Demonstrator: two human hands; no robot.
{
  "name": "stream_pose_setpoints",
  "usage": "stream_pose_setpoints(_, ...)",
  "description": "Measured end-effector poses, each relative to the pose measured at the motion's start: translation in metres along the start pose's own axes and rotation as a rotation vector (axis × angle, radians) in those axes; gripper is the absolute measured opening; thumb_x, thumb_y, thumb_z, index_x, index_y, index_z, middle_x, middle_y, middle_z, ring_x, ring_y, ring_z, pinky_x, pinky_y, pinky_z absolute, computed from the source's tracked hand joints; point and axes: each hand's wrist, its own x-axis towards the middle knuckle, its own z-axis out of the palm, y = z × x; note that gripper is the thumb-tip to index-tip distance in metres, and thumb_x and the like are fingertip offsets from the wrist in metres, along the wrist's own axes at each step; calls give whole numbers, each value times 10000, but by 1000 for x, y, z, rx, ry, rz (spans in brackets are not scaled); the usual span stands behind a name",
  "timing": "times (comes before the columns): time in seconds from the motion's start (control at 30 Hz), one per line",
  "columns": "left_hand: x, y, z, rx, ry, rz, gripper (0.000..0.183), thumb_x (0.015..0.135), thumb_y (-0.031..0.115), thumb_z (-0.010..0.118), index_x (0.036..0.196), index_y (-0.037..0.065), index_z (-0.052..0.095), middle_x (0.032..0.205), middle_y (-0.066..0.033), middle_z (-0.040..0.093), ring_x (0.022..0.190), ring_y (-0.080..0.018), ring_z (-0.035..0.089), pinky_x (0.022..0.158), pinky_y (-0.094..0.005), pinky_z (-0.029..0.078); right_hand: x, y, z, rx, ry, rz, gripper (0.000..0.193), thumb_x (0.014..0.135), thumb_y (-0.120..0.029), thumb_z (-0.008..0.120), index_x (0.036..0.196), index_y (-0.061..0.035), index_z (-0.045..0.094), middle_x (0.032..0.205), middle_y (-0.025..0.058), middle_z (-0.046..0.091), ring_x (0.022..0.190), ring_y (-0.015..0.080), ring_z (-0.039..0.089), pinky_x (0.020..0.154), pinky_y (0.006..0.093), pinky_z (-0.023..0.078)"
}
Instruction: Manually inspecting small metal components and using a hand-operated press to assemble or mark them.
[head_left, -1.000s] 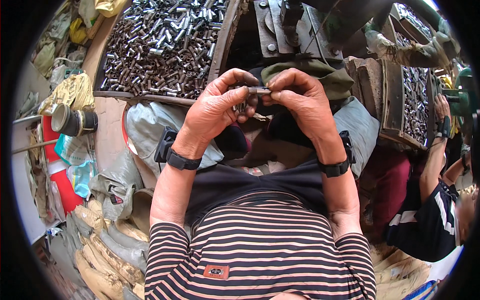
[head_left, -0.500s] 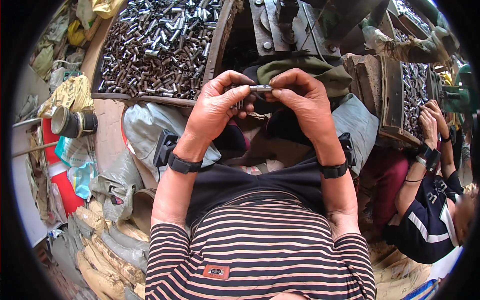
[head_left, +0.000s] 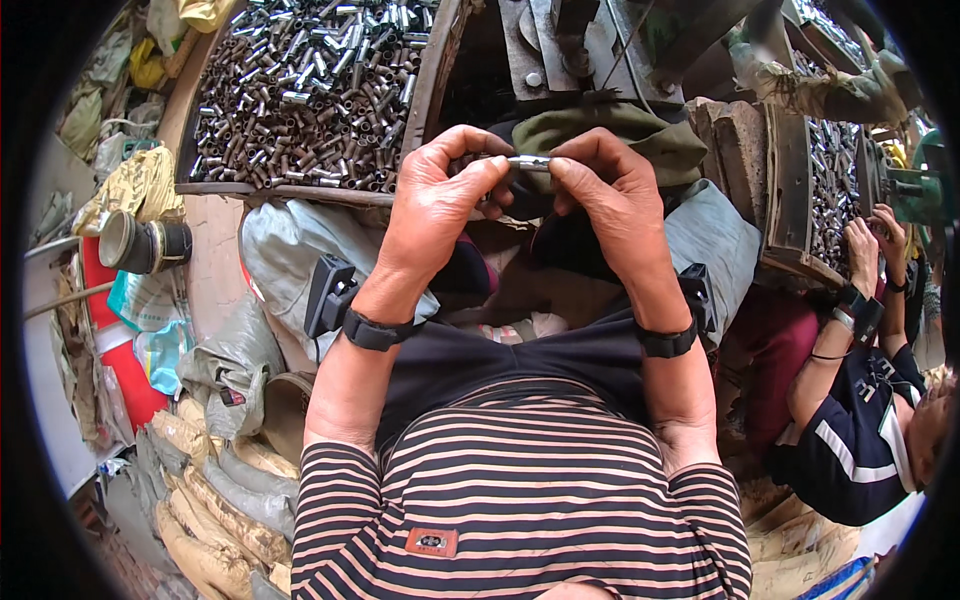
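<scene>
A short, shiny metal tube (head_left: 529, 162) lies level between my two hands, in front of my lap. My left hand (head_left: 440, 195) pinches its left end between thumb and fingertips, the other fingers curled beneath. At the opposite end, my right hand (head_left: 612, 190) grips the tube with thumb and forefinger. Whether more pieces sit in the curled left fingers is hard to make out. Beyond my hands at the upper left, a wooden tray (head_left: 290, 190) holds a heap of similar small tubes (head_left: 330, 90), some bright, some brownish.
A metal machine base (head_left: 535, 78) stands straight ahead, with olive cloth (head_left: 620, 135) draped before it. To the right, a co-worker's hands (head_left: 868, 245) reach into another wooden box (head_left: 790, 190) of metal tubes. Several filled sacks (head_left: 205, 510) lie at the lower left.
The tube has risen slightly, with both hands still on it, and shows a brighter side. The co-worker's hands have moved slightly apart at the box.
</scene>
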Motion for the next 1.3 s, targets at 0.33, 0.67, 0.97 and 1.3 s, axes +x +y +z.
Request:
stream_pose_setpoints(0.33,8,7,-22,-69,164,28,109,872,94,594,938,13,624,798,-34,639,616,-79,593,532,-206,482,-4,-9,-22,68,192,-35,65,869,-77,612,863,-13,606,676,-6,555,587,57,501,536,206,400)
stream_pose_setpoints(0.67,11,-3,2,-103,-35,-27,115,895,99,585,985,32,609,798,-20,619,656,-85,608,530,-204,468,-2,4,-7,116,74,45,75,890,-92,591,889,-18,591,700,25,563,603,88,521,571,216,432)
stream_pose_setpoints(0.97,13,-1,3,-114,-60,-34,115,898,99,581,983,26,609,788,-16,611,656,-75,589,531,-201,459,-3,5,-8,204,73,46,94,890,-106,599,892,-13,592,702,11,572,609,66,539,577,200,444)
stream_pose_setpoints(1.3,9,-1,10,67,17,117,114,896,112,586,951,18,622,752,-2,617,658,-50,593,556,-189,499,-6,9,-4,352,67,85,128,900,-129,603,921,-5,582,721,28,587,625,84,569,588,219,477)
